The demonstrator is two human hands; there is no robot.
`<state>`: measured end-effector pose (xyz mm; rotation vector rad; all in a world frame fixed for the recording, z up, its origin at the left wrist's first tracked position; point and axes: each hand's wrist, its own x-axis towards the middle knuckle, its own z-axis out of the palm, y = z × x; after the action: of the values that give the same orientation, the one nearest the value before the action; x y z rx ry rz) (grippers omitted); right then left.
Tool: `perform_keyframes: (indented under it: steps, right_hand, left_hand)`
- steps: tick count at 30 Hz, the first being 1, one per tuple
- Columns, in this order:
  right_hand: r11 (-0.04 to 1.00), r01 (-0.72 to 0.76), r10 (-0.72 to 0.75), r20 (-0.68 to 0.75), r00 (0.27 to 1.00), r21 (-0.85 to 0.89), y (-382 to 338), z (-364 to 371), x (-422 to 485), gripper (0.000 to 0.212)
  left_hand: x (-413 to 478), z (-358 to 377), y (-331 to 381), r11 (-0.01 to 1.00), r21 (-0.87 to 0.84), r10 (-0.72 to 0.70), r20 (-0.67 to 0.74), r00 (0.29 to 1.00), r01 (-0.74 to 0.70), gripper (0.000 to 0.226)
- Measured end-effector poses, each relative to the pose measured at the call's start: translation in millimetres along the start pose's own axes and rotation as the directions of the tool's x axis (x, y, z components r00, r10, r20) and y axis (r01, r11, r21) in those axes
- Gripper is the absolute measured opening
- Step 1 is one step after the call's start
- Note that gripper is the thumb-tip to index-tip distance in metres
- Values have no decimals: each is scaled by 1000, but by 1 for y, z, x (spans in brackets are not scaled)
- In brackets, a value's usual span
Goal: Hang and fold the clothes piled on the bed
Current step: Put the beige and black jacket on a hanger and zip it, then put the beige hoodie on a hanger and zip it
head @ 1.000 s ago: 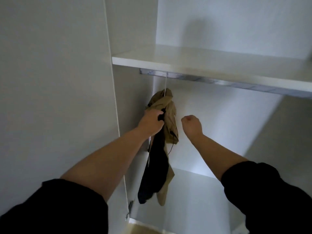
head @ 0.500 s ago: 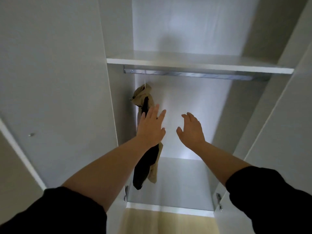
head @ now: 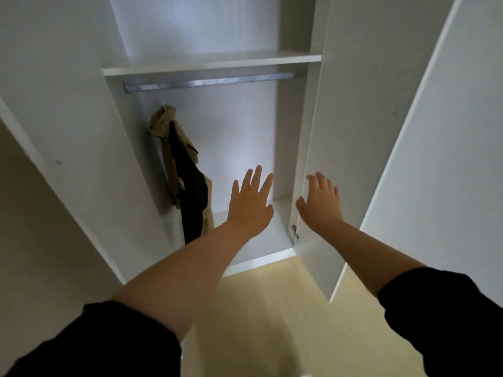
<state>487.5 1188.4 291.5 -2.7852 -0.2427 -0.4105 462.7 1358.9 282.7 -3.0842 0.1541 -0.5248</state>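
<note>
Wardrobe (head: 231, 137) stands open, left door (head: 68, 131) and right door (head: 343, 126) swung wide, pale floor (head: 258, 308) below. Shelf (head: 217, 66) sits above the metal rail (head: 209, 83). Tan and dark clothes (head: 186, 180) hang from the rail's left end, close to the side wall, bunched rather than spread. Bed and pile are out of view.

Change: a second ago the left hand (head: 251, 206) clutched that bundle and the right hand (head: 321, 205) was a fist. Now both have pulled back, well clear of the clothes. Left grip is empty with fingers straight and spread. Right grip is empty with fingers loosely extended, in front of the right door's inner edge; contact cannot be told.

Judgement: this hang is done and released. Next is likely a door push or a return for the next garment.
</note>
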Motion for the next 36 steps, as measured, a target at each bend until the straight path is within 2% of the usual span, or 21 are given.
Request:
perform_keyframes:
  steps: [5,10,16,21,28,33,36]
  right_hand:
    - [987,-113,105,-73,992,-114,86,-62,-65,58]
    - [939,-310,293,-125,948,-151,182,-110,-135,58]
    - [840,-499,468,-183,865,-214,314,-171,-241,58]
    - [724,-630,599,-196,776,-281,428,-221,-351,58]
    - [523,-800,773,-231,591,-294,559,-274,-498,59]
    - [379,-886,859,-253,444,-266,620,-289,-578,59]
    - [281,-931,905,-259,338,-234,651,-289,-612,59]
  left_hand:
    - [-13,-28,106,976,-97,194,1,981,-193,71]
    - [-24,-34,223,909,-141,396,2,918,-392,71]
    - [-56,-39,403,766,-207,618,-21,786,-609,71]
    - [-103,-41,563,630,-272,753,-17,658,-727,71]
    - [-187,-43,757,435,-334,887,0,462,-836,71]
    - [-237,-40,856,288,-330,955,24,297,-899,71]
    - [-256,-30,907,180,-299,984,45,174,-937,71]
